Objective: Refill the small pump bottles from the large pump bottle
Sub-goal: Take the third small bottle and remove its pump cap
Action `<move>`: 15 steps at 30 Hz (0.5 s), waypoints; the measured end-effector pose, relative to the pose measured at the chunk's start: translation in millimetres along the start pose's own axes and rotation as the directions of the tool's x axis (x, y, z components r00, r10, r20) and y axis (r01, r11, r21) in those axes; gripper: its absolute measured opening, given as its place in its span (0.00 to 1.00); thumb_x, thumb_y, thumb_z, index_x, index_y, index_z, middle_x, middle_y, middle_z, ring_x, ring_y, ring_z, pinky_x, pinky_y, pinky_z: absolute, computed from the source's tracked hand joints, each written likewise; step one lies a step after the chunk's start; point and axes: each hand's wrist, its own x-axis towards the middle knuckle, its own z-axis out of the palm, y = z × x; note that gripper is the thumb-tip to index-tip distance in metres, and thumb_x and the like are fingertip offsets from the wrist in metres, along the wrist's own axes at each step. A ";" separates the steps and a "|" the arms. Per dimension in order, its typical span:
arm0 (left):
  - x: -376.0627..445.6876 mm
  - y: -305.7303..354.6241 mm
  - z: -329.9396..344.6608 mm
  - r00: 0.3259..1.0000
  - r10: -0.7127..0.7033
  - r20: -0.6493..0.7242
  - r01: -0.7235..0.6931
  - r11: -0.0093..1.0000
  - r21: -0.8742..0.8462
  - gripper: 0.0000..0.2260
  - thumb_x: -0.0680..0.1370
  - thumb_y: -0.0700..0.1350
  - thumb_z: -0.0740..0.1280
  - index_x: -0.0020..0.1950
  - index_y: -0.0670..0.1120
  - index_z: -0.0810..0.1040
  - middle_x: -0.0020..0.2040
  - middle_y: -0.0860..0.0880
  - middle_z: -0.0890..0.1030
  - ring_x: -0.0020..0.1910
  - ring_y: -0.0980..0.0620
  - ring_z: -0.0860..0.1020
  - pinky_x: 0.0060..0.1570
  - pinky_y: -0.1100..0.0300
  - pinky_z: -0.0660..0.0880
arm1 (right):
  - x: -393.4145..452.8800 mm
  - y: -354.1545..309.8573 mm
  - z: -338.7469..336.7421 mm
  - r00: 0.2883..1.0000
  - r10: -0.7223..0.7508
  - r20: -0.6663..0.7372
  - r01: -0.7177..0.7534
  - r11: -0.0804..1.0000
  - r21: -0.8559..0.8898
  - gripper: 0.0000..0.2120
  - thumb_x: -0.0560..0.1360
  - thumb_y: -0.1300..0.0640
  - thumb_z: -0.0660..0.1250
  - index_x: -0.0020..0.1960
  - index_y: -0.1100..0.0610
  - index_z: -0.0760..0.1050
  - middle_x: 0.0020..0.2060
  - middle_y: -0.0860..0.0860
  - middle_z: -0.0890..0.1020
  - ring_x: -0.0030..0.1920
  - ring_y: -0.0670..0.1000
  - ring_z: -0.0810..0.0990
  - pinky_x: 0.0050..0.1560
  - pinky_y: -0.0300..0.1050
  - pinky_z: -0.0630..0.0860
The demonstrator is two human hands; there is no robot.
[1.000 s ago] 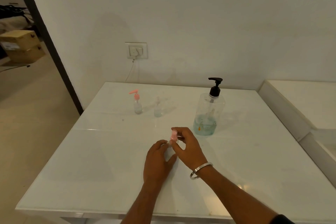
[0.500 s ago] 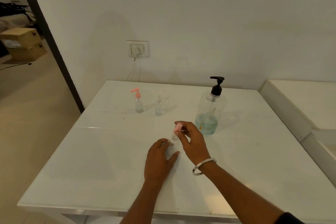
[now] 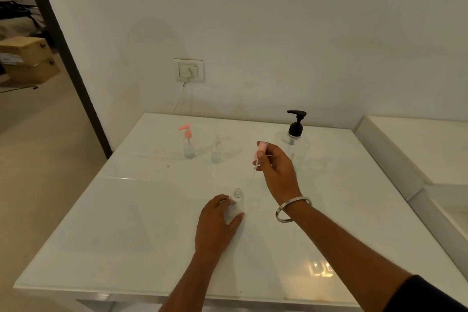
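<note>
From the head view, the left hand (image 3: 217,223) sits low on the bench (image 3: 141,230), fingers and thumb curled round the open small bottle (image 3: 237,204), which stands upright with its bare neck pointing straight up. The right hand (image 3: 277,172) hangs up and beyond it, off to its right, pinching the pink pump head (image 3: 261,149) at the fingertips; the thin dip tube (image 3: 255,170) trails down from it, slanting back toward the open bottle but clear of its mouth. The large pump bottle (image 3: 295,145) stands upright just past the right hand, partly hidden behind it, black spout pointing left, so it lies forward and to the right of the held bottle. To my eye, the next move hinges on that gap: the open neck has to come under the black spout, and the left hand already has the bottle to slide it there, while the right hand is the nearer one to press the pump once it sets the pink head down. Farther off, ahead and left of both hands, stand a capped small bottle (image 3: 188,143) and a clear small bottle (image 3: 216,151), side by side, well apart from the hands.
</note>
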 end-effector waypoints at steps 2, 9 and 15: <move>-0.3 0.0 0.4 1.000 0.001 -0.001 -0.001 1.000 0.001 0.20 0.72 0.59 0.68 0.59 0.50 0.77 0.60 0.54 0.77 0.59 0.54 0.74 0.62 0.61 0.68 | 0.2 3.4 -2.7 1.000 0.028 0.007 -0.027 0.999 -0.036 0.12 0.77 0.52 0.60 0.58 0.55 0.73 0.44 0.53 0.81 0.44 0.50 0.81 0.45 0.40 0.81; -1.7 2.7 -2.4 1.000 0.006 -0.008 -0.006 1.000 -0.020 0.24 0.71 0.60 0.68 0.62 0.48 0.74 0.60 0.54 0.77 0.59 0.55 0.74 0.59 0.68 0.62 | -16.9 44.3 -5.0 0.985 0.151 0.083 -0.115 0.934 -0.337 0.10 0.77 0.51 0.62 0.48 0.58 0.75 0.35 0.50 0.77 0.36 0.48 0.76 0.39 0.37 0.74; 0.6 7.2 -6.4 0.999 -0.034 0.012 0.036 0.991 -0.126 0.25 0.69 0.62 0.70 0.59 0.48 0.75 0.56 0.54 0.78 0.55 0.54 0.75 0.56 0.66 0.66 | -31.0 73.3 -0.5 0.938 0.337 0.083 -0.236 0.795 -0.558 0.17 0.75 0.49 0.65 0.58 0.58 0.73 0.43 0.51 0.78 0.43 0.48 0.76 0.46 0.38 0.71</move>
